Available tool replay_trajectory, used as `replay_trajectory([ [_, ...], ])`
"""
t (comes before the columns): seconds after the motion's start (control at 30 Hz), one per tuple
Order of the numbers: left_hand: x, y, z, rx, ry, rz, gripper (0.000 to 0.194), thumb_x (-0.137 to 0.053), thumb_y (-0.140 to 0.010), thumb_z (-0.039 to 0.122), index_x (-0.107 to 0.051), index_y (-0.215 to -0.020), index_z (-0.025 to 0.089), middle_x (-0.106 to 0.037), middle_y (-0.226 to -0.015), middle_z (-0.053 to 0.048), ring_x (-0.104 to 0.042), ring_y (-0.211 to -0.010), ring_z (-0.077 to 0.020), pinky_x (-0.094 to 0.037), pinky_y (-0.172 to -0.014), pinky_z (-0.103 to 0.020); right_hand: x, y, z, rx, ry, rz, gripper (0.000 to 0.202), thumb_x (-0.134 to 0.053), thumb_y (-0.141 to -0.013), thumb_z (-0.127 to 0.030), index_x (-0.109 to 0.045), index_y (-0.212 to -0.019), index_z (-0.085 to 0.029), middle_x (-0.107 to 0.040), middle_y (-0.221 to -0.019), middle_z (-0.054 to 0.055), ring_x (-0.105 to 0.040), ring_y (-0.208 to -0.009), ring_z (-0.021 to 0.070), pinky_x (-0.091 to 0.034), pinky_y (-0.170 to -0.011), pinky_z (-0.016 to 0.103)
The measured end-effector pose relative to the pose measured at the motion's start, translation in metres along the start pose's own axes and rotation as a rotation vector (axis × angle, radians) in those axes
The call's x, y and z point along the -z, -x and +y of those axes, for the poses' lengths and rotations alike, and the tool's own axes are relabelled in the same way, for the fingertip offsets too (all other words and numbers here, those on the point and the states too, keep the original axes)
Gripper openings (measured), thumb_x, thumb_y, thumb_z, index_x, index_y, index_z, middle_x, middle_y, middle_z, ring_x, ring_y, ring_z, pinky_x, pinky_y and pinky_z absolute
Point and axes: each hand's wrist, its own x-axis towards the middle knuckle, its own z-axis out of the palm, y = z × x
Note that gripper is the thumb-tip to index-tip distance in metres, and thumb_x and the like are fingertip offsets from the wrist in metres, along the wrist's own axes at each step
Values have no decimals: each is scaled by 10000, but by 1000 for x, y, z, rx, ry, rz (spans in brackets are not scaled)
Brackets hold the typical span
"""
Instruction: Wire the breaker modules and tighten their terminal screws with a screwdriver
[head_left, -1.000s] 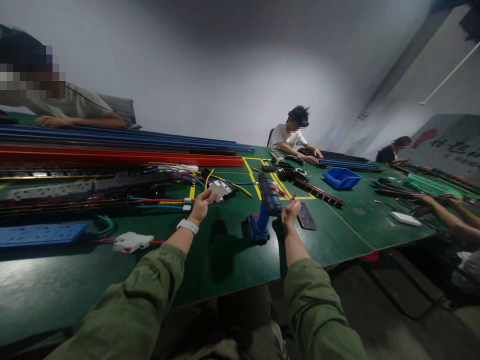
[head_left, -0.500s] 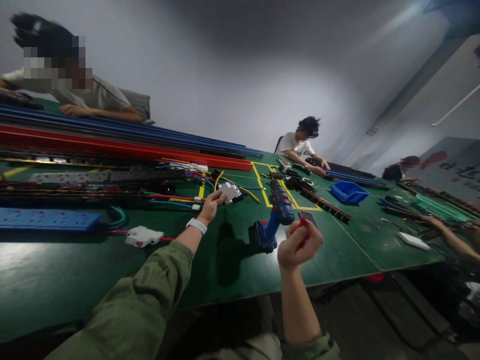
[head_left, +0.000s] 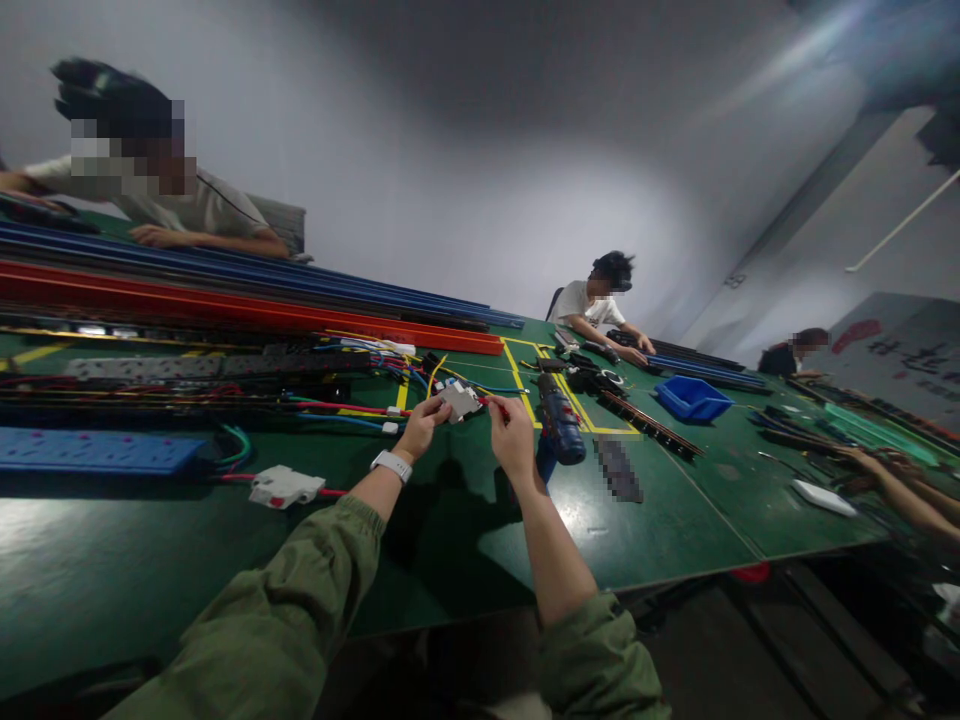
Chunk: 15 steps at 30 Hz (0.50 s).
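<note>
My left hand [head_left: 422, 428], with a white band on its wrist, is closed on a pale grey circuit breaker [head_left: 460, 402] above the green table. My right hand [head_left: 514, 440] pinches a small red piece [head_left: 495, 404] at the breaker's right end; its exact kind is too small to make out. Behind the right hand stands a blue cordless drill [head_left: 559, 420], its lower part partly hidden by my wrist. A second white breaker [head_left: 285, 487] with red wires lies on the table to the left of my left hand.
A blue socket strip [head_left: 97, 450] lies at left, with red rails [head_left: 360, 325] and bundled wires behind it. Farther right are a blue bin [head_left: 691, 398], a dark flat item [head_left: 619, 470] and a white block [head_left: 823, 497]. Several co-workers sit around the table [head_left: 675, 520].
My right hand has moved left and forward, from in front of the drill to the breaker's right end, with the red piece. My left hand still holds the breaker.
</note>
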Motion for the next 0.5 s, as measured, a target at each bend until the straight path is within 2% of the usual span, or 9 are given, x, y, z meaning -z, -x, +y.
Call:
replay_trajectory([
  [0.2, 1, -1, -7, 8, -13, -78, 559, -766, -721, 533, -737, -1101, 123, -752, -1004, -124, -682, -948, -294, -526, -892, -416, 11, -18, 8, -5, 118, -129, 235, -518, -936, -175, -753, -934, -182, -692, -951, 84, -630, -936, 213, -485, -896, 324],
  [0.37, 4, -1, -10, -15, -164, -119, 401, -745, -724, 449, -763, -983, 143, -749, -866, -86, -678, -928, -287, -525, -868, -390, 19, -26, 9, -25, 295, -313, 251, -521, -916, -132, -768, -880, -159, -669, -905, 107, -625, -869, 213, -483, -878, 324],
  [0.5, 4, 2, -7, -64, -231, -110, 332, -722, -728, 423, -765, -915, 153, -735, -793, -63, -670, -883, -273, -520, -844, -366, 20, -25, 6, -44, 349, -338, 257, -523, -894, -117, -778, -874, -149, -691, -898, 124, -642, -845, 217, -484, -846, 308],
])
